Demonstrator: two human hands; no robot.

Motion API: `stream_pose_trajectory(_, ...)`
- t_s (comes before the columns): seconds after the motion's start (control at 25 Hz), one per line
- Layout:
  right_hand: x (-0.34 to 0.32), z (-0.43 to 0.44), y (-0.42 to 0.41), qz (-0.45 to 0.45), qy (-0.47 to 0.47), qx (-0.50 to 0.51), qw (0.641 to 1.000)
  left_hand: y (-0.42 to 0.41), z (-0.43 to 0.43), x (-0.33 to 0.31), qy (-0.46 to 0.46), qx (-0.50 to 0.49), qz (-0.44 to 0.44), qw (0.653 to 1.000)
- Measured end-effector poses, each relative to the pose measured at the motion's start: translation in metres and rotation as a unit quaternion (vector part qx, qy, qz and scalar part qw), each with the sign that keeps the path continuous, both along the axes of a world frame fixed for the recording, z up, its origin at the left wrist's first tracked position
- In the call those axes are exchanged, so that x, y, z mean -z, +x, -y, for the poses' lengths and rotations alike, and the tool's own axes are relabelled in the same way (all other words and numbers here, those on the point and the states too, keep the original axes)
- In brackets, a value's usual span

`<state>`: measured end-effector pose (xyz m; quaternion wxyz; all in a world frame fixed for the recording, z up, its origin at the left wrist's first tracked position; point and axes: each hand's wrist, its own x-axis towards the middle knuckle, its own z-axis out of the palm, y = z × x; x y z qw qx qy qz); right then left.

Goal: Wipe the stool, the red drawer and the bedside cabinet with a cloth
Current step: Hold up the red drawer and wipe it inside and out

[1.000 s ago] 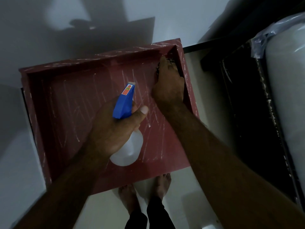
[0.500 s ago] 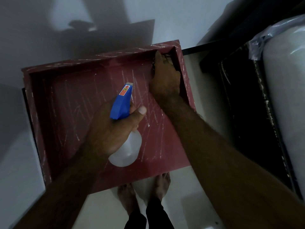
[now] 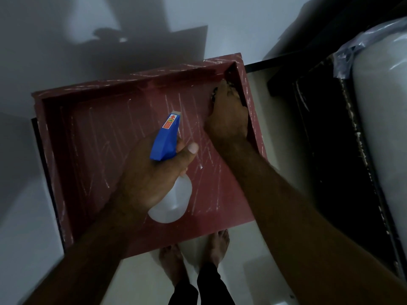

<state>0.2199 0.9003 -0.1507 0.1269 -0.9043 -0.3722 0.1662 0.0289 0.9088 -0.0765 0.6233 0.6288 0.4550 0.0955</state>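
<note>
Bare forearms (image 3: 286, 205) and bare feet (image 3: 217, 245) — black trousers (image 3: 207, 287), snug at the ankles.

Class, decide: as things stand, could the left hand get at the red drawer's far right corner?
Probably not: the right hand, holding the dark cloth, fills that corner of the red drawer, and the left hand grips the spray bottle.
</note>
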Motion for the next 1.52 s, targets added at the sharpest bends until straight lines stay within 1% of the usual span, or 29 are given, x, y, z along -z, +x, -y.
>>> stream_pose_trajectory(0.16,0.006,0.006,-0.003,0.009,0.02,0.0,1.0,-0.005,-0.003,0.002,0.002,-0.004,0.001,1.0)
stream_pose_trajectory(0.28,0.001,-0.006,0.002,-0.005,0.034,-0.019,0.999,-0.005,-0.002,0.001,0.007,-0.016,0.013,1.0)
stream_pose_trajectory(0.4,-0.005,-0.012,0.004,-0.025,0.045,-0.069,0.996,-0.008,-0.001,0.001,0.002,-0.023,0.013,1.0)
stream_pose_trajectory(0.48,-0.008,-0.011,0.006,-0.017,0.035,-0.115,0.993,-0.01,-0.001,0.001,-0.004,-0.021,0.014,1.0)
stream_pose_trajectory(0.56,-0.007,-0.006,0.014,-0.022,0.018,-0.14,0.99,-0.011,-0.001,0.0,0.004,-0.014,0.017,1.0)
stream_pose_trajectory(0.64,-0.006,-0.002,0.016,-0.032,0.018,-0.117,0.992,-0.012,0.0,-0.004,0.016,-0.01,0.02,1.0)
stream_pose_trajectory(0.72,-0.007,-0.002,0.006,-0.022,0.04,-0.074,0.996,-0.014,0.001,-0.006,0.02,-0.006,0.022,1.0)
stream_pose_trajectory(0.76,-0.006,-0.003,0.0,-0.022,0.048,-0.072,0.996,-0.016,0.001,-0.005,0.02,-0.008,0.021,1.0)
stream_pose_trajectory(0.88,-0.005,0.002,-0.005,-0.035,0.042,-0.143,0.988,-0.022,-0.001,-0.003,0.009,-0.01,0.014,1.0)
stream_pose_trajectory(0.92,-0.006,0.005,0.0,-0.037,0.04,-0.152,0.987,-0.025,-0.002,-0.003,0.011,-0.01,0.014,1.0)
stream_pose_trajectory(1.08,-0.007,0.007,0.002,-0.025,0.03,-0.089,0.995,-0.035,0.002,-0.007,0.015,-0.021,0.004,1.0)
stream_pose_trajectory(1.12,-0.008,0.007,-0.003,-0.024,0.032,-0.098,0.994,-0.037,0.004,-0.008,0.01,-0.021,0.002,1.0)
stream_pose_trajectory(1.24,-0.01,0.017,-0.006,-0.027,0.034,-0.169,0.985,-0.042,0.007,-0.007,0.008,-0.016,0.006,1.0)
stream_pose_trajectory(1.28,-0.011,0.021,-0.002,-0.032,0.038,-0.16,0.986,-0.043,0.007,-0.007,0.007,-0.016,0.005,1.0)
stream_pose_trajectory(1.4,-0.008,0.027,-0.005,-0.03,0.044,-0.069,0.996,-0.047,0.009,-0.008,0.011,-0.018,0.001,1.0)
stream_pose_trajectory(1.44,-0.008,0.028,-0.012,-0.03,0.039,-0.069,0.996,-0.047,0.011,-0.009,0.012,-0.018,0.002,1.0)
stream_pose_trajectory(1.52,-0.006,0.036,-0.019,-0.036,0.029,-0.114,0.992,-0.047,0.014,-0.012,0.012,-0.02,0.007,1.0)
